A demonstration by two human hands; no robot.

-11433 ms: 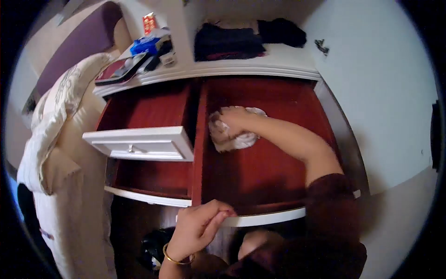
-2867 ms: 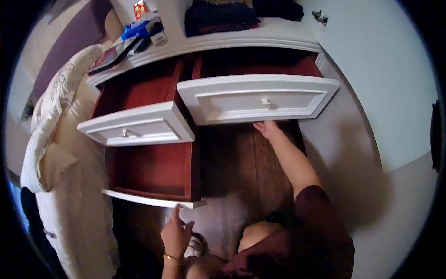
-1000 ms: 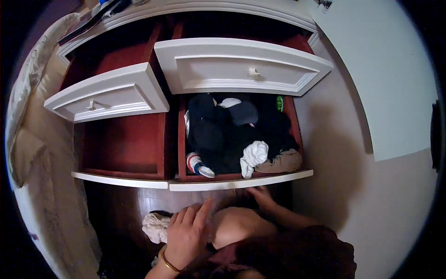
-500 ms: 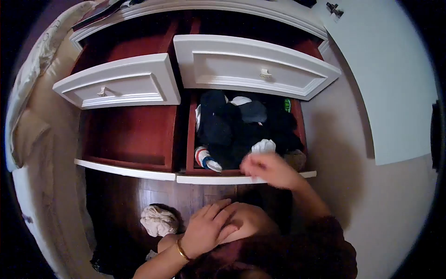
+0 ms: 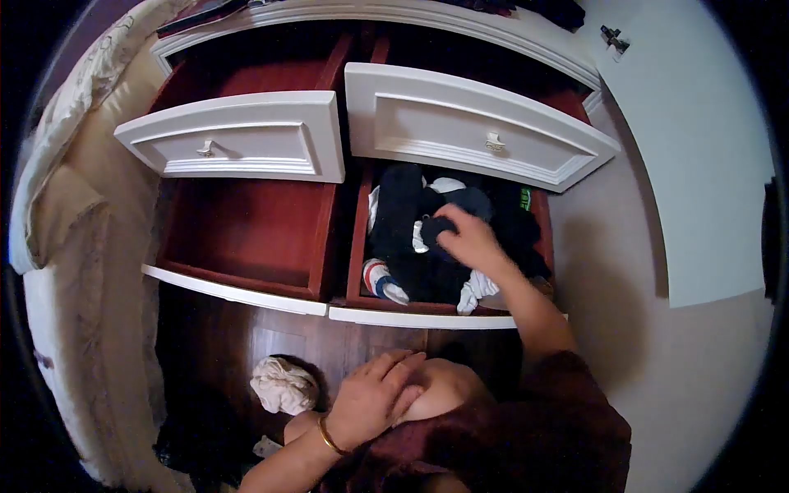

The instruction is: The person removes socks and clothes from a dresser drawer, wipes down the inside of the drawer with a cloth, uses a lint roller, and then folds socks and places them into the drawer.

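Inside the lower right drawer (image 5: 538, 316), my right hand (image 5: 472, 238) is closed on a dark sock (image 5: 437, 234) in the middle of a pile of mostly black socks. A small white piece (image 5: 419, 237) shows just left of its fingers. Near the drawer's front lie a white sock (image 5: 477, 289) under my right wrist and a striped white, red and blue sock (image 5: 382, 281) at the left corner. My left hand (image 5: 378, 394) rests on my bent knee (image 5: 448, 390), its fingers stretched out and holding nothing.
Above hangs the open upper right drawer (image 5: 485, 127); the upper left drawer (image 5: 234, 135) is also pulled out. Below it is the lower left drawer (image 5: 246, 234) with a red interior. A cream cloth bundle (image 5: 283, 384) lies on the wooden floor. A bed (image 5: 74, 329) borders the left.
My right hand has moved from the drawer's front edge farther back over the sock pile. The white sock at the front now lies differently, spread downward. My left hand stays on the knee.
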